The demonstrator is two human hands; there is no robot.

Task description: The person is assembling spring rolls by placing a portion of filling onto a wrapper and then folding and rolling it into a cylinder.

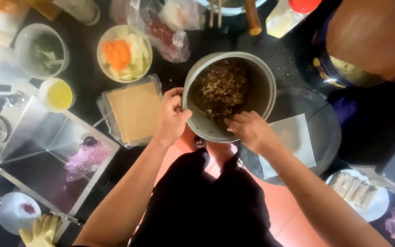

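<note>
A grey metal pot (265,75) tilts toward me on the dark counter, with brown minced filling (222,87) inside. My left hand (170,116) grips the pot's near-left rim. My right hand (251,131) reaches over the near rim into the pot, fingertips at the filling; whether it holds any I cannot tell. A stack of tan square wrappers (135,111) in clear plastic lies just left of my left hand. A pale wrapper sheet (293,137) rests on a dark round plate (328,128) to the right of my right hand.
A bowl of carrot and pale vegetable pieces (124,54), a bowl of greens (42,50) and a small yellow cup (58,94) sit at the back left. A steel sink (46,151) lies left. A white plate of folded rolls (360,190) stands at right. A yellow glove (40,231) lies at bottom left.
</note>
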